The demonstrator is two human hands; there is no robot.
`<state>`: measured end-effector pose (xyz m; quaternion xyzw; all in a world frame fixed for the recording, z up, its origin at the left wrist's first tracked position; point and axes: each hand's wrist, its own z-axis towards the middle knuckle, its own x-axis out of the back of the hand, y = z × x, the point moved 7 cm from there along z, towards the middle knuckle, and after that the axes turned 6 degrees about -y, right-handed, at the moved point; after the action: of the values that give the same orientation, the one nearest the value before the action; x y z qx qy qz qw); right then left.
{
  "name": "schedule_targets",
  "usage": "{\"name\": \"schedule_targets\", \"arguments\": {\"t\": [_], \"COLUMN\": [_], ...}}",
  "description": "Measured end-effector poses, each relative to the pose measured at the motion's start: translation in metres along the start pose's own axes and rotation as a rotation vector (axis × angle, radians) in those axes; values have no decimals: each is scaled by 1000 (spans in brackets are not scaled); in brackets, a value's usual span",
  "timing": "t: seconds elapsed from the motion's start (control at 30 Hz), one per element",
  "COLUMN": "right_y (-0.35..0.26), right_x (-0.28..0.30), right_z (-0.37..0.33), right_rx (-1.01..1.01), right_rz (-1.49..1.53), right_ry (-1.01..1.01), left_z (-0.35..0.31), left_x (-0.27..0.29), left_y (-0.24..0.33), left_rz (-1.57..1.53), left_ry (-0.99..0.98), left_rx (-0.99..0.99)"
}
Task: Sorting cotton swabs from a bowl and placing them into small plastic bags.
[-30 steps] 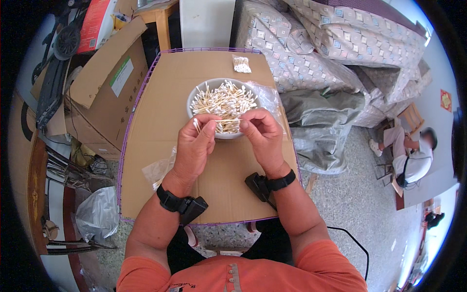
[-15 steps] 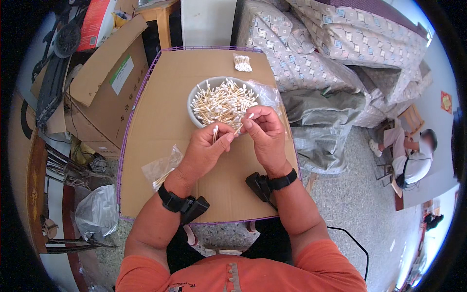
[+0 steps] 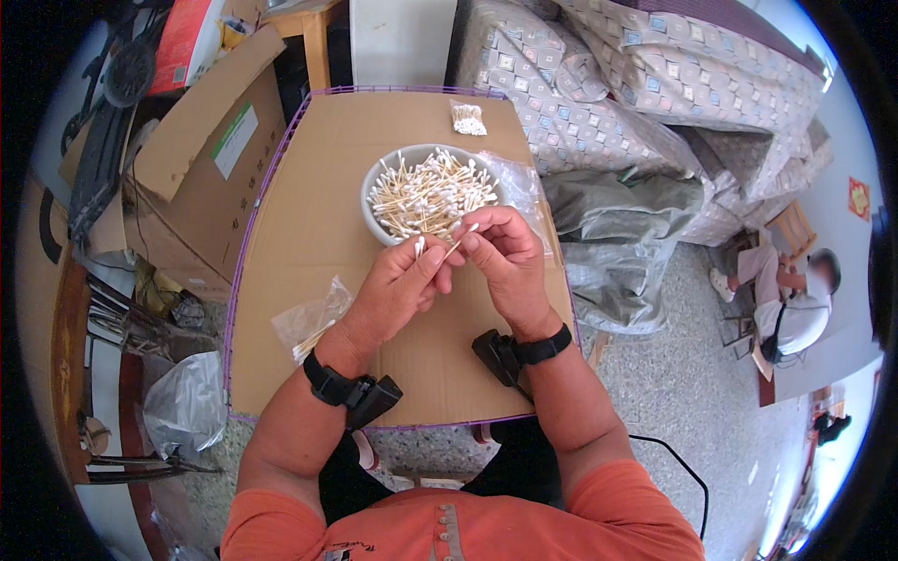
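Here, gripping slender white-tipped wooden swabs [image 3: 419,247] in left hand [image 3: 402,280], pinching another swab [image 3: 453,250] in right hand [image 3: 513,266], near a round grey bowl [image 3: 373,224] beyond both.

A speckled grey floor [image 3: 655,402] surrounds the bench [image 3: 309,215]. Patterned upholstered furniture [image 3: 673,79] is piled beyond it on the right. On the left, a large cardboard box [image 3: 201,220] stands near a wooden stand [image 3: 317,56]. A red decoration [image 3: 858,199] hangs on the pale right-hand wall [image 3: 847,150]; bright light shows lower right.
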<state>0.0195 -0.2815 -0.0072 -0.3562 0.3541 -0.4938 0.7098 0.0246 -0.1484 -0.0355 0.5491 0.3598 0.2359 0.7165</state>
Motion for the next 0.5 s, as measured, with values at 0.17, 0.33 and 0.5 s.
{"name": "schedule_targets", "arguments": {"t": [0.17, 0.33, 0.5], "right_y": [-3, -8, -17], "right_x": [-5, -7, -14], "right_z": [-2, 2, 4], "right_rx": [-22, 118, 138], "right_rz": [-16, -343, -449], "right_ry": [-65, -72, -112], "left_z": [1, 2, 0], "left_x": [-1, -3, -5], "left_y": [-2, -5, -6], "left_rz": [-69, -3, 47], "left_ry": [-18, -82, -116], "left_rx": [16, -2, 29]}}
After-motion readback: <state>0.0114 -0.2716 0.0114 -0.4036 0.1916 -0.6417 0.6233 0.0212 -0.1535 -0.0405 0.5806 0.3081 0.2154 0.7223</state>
